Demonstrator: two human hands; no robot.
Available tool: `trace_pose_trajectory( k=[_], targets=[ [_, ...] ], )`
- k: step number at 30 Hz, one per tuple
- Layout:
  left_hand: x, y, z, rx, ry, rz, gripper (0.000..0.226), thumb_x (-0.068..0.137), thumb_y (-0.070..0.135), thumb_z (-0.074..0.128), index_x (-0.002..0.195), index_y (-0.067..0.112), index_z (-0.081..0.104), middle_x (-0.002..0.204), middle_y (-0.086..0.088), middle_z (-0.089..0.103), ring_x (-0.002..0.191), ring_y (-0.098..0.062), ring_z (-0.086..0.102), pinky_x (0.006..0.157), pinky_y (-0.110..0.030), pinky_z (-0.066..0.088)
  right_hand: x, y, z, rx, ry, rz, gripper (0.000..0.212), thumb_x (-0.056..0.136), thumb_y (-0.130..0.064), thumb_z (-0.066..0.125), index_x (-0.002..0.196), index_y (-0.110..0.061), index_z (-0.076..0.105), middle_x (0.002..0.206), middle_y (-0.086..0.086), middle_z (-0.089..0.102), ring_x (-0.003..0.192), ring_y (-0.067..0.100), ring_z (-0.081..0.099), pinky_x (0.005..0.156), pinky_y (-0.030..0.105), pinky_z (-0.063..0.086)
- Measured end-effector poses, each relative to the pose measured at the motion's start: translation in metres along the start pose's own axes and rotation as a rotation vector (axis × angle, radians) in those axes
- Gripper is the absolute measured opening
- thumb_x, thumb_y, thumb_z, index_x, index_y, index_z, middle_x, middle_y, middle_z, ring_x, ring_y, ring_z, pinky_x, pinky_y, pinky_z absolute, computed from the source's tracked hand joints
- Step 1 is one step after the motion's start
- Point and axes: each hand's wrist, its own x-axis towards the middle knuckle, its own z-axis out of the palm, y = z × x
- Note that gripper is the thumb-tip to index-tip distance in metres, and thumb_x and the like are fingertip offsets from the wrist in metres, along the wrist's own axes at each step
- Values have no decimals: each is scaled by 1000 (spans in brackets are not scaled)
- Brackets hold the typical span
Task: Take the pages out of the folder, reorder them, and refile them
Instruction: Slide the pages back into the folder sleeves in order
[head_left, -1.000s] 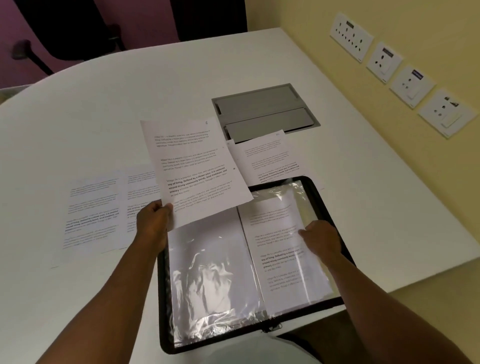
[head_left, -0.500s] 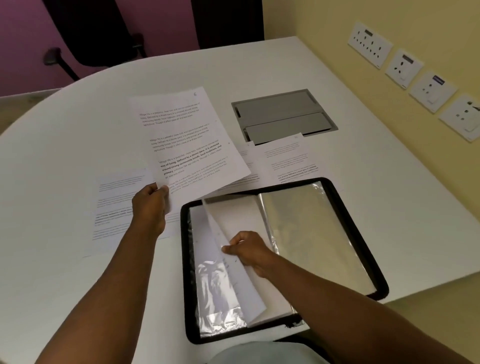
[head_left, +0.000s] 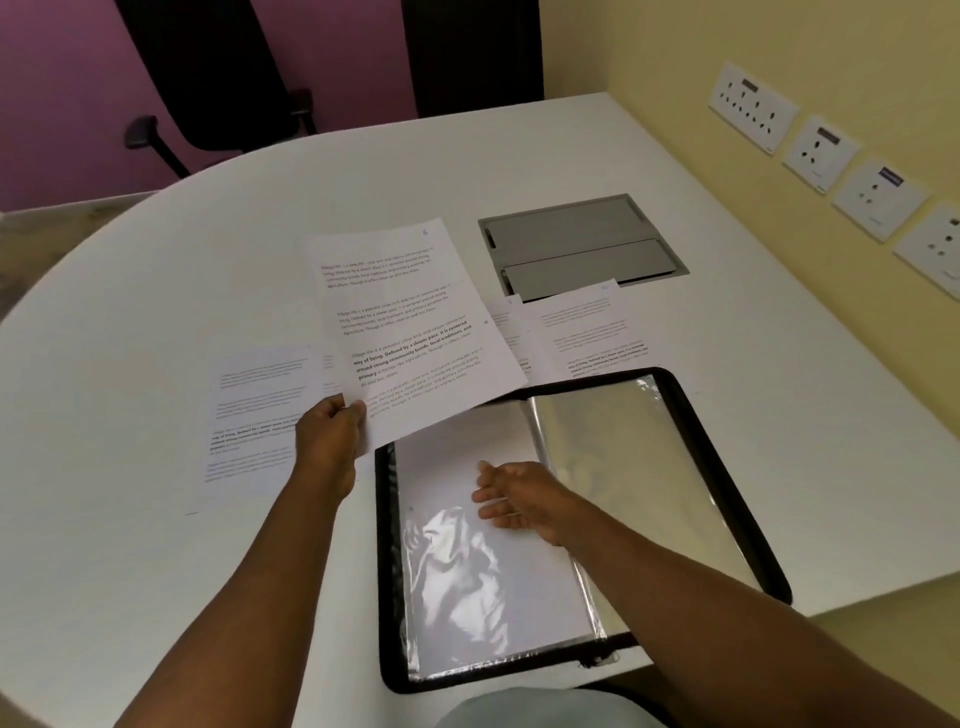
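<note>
A: Nearest, at the near edge of the counter (head_left: 156, 322)?
B: Open folder (head_left: 727, 467) with black border, one corner past the near edge. Clear sleeves inside, shiny, no text visible through them.
A: And the right hand (head_left: 519, 501)?
B: Flat on the left sleeve (head_left: 467, 587), fingers (head_left: 491, 496) straight and a little apart, gripping nothing.
A: The left hand (head_left: 327, 436)?
B: Just left of the folder, raised. Fingers and thumb pinched on the lower corner of a printed page (head_left: 405, 322), marked 6 at its top corner. Page tilted above the counter, partly over the far left corner of the folder.
A: Further away?
B: Loose pages (head_left: 249, 405) flat on the counter to the left, more pages (head_left: 587, 327) just beyond the far side of the folder. Behind those, grey hatch (head_left: 576, 244) set in the counter, toward the far right corner.
</note>
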Motion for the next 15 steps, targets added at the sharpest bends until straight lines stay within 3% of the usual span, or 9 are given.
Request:
trace_pose_trajectory(
  k=[2, 5, 9, 12, 15],
  targets=[
    [-7, -7, 15, 29, -36, -9, 20, 93, 5, 59, 105, 20, 64, 110, 2, 65, 102, -18, 62, 94, -34, 50, 2, -6, -30, 150, 108, 12, 42, 91, -48, 59, 101, -8, 63, 101, 11, 72, 75, 21, 68, 63, 26, 51],
    [-19, -22, 42, 84, -101, -38, 15, 92, 8, 61, 95, 21, 67, 104, -1, 69, 98, -23, 65, 93, -41, 53, 1, -22, -79, 380, 188, -5, 53, 93, -59, 46, 103, -9, 63, 98, 9, 71, 82, 22, 67, 68, 30, 49],
    [-37, -36, 88, 178, -199, -52, 14, 93, 9, 59, 100, 18, 67, 98, 3, 69, 93, -19, 64, 89, -39, 51, -4, -46, -140, 370, 135, -110, 63, 82, -70, 51, 113, -18, 68, 105, 7, 73, 100, 25, 68, 89, 41, 53],
    [-46, -46, 120, 255, -304, -64, 14, 93, 10, 58, 95, 20, 68, 100, -2, 71, 95, -23, 65, 88, -42, 52, -3, -55, -176, 321, 131, -202, 50, 81, -49, 69, 119, -17, 66, 114, 9, 71, 107, 27, 67, 96, 46, 50],
    [-49, -53, 150, 317, -371, -75, 16, 94, 11, 57, 94, 22, 69, 100, 0, 72, 96, -23, 67, 89, -42, 54, 4, -57, -208, 256, 311, -238, 37, 84, -27, 74, 116, -13, 66, 112, 13, 71, 99, 31, 69, 91, 52, 53]
  ],
)
